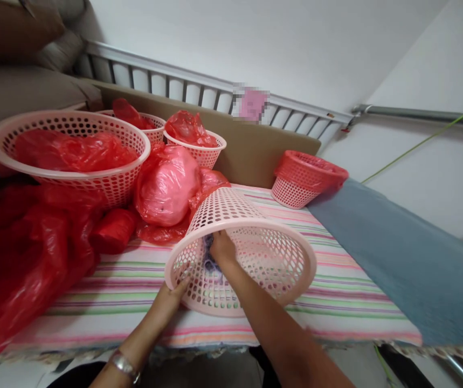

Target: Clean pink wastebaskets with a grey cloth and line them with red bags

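Observation:
A pink perforated plastic basket [241, 225] lies on its side on the striped cloth, its wide mouth facing me. My left hand [178, 283] grips the rim at the lower left, fingers wrapped over the edge. Inside the basket, my right hand [222, 250] is closed on a bunched purple-grey cloth [211, 261] and presses it to the left inner wall. The fingertips of the right hand are partly hidden by the cloth. Just behind the basket sits a knotted red plastic bag [170, 186] with something pale and rounded in it.
A large pink basket [67, 167] holding red bags stands at the left; smaller baskets [211, 156] are behind. A red bag lines another basket [294, 188] at the back right. Loose red plastic [41, 253] and a red roll [115, 230] lie left. Blue cloth [380, 242] covers the right side.

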Tool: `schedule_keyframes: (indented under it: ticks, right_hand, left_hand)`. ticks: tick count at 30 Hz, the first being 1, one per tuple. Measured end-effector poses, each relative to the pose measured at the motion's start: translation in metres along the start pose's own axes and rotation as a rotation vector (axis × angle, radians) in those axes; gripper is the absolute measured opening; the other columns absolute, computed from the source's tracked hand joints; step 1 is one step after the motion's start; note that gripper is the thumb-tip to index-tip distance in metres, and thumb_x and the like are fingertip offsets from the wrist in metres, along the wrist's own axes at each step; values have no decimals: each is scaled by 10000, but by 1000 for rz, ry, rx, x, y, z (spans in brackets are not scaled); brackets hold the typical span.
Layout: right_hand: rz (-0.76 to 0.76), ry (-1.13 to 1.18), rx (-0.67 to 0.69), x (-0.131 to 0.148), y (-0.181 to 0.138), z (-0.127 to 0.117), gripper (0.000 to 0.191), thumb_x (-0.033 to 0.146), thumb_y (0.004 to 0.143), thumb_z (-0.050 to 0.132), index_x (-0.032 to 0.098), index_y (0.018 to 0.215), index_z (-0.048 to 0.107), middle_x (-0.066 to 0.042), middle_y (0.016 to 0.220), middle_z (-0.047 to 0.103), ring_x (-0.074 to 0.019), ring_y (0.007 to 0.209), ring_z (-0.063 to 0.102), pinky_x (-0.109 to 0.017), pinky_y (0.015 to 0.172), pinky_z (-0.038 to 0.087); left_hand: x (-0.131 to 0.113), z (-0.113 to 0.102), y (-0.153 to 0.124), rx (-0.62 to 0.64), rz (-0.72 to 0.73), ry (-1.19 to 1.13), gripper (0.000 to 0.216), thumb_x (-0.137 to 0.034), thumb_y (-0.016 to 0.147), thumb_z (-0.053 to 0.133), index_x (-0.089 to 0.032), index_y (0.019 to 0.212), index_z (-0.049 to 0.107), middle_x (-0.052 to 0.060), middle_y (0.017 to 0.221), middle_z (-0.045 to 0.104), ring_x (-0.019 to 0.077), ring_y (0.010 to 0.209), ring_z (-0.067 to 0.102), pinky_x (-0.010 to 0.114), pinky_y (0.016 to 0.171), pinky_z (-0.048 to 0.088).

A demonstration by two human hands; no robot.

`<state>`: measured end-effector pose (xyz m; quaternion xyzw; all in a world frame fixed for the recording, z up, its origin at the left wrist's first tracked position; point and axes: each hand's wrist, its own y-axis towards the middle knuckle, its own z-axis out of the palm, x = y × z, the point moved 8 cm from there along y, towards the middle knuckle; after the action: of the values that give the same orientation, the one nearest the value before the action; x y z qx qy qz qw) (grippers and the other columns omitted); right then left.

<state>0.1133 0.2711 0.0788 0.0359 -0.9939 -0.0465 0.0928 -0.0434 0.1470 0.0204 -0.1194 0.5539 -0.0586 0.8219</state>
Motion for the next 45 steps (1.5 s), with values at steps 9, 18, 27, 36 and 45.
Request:
schedule_keyframes:
  ticks: [9, 18, 27, 36, 45]
  right_hand:
    - [-194, 9, 58, 6, -166, 2, 340, 82, 705, 473, 236, 985, 589, -61, 1055, 566, -209, 921, 560, -284, 770, 416]
    - [-73, -55, -68, -5, -90, -9, 411, 122, 797, 442, 229, 1175, 563, -100, 1115, 570, -228, 981, 564, -289, 766, 425]
    - [-47, 117, -160, -6, 23, 2, 449, 230, 908, 414, 234, 1356, 453, -69, 1353, 521, -249, 1261, 433, -347, 1021, 344]
    - [-9, 55, 15, 2, -14, 5, 405, 117, 791, 470, 180, 1176, 581, -128, 1185, 594, -251, 1022, 593, -333, 846, 451]
    - [-160, 25, 107, 15, -176, -1, 403, 57, 700, 476, 207, 1052, 601, -109, 1139, 559, -240, 1005, 559, -322, 853, 436]
  left_hand:
    - [2, 13, -6, 57, 63, -27, 852, -603, 542, 771, -107, 1214, 604, 172, 1334, 571, 365, 1287, 451, 463, 1103, 315]
    - [17, 33, -13, 247, 41, -55, 829, -544, 662, 730, -157, 1350, 477, 151, 1371, 542, 355, 1298, 440, 485, 1029, 403]
    - [19, 28, -23, 213, -88, 86, 831, -537, 757, 627, -202, 1451, 316, 145, 1225, 649, 347, 1086, 599, 323, 600, 537]
    - [28, 27, -18, 232, -100, 84, 830, -552, 751, 629, -192, 1440, 337, 154, 1226, 648, 346, 1066, 611, 361, 644, 552]
    - [3, 28, -19, 178, 152, 76, 613, -515, 763, 647, -153, 1254, 584, 106, 1363, 560, 301, 1328, 413, 436, 1152, 224]
